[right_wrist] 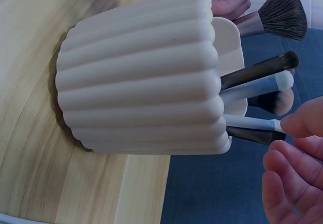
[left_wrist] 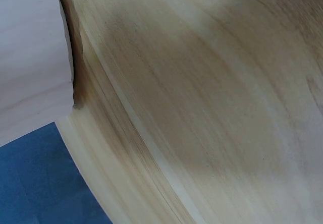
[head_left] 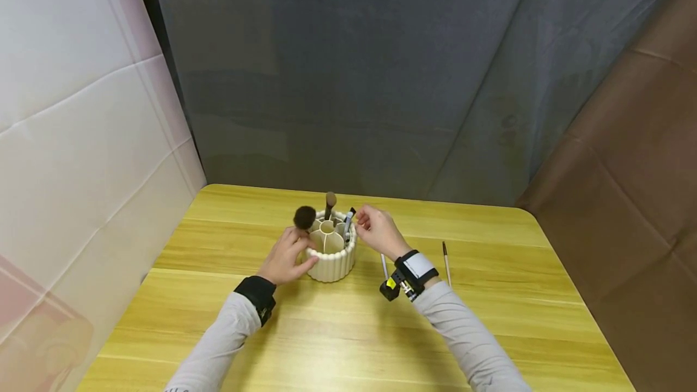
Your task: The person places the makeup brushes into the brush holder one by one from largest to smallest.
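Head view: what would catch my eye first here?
A ribbed cream brush holder stands mid-table on the yellow wooden table. The left hand grips a fluffy dark brush at its rim; the right hand is at the opposite rim, beside the standing brushes.

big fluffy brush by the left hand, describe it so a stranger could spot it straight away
On the yellow wooden table stands a cream ribbed brush holder. At its left rim, by the left hand, rises the big fluffy brush. Its round dark head is far wider than the slim brushes beside it.
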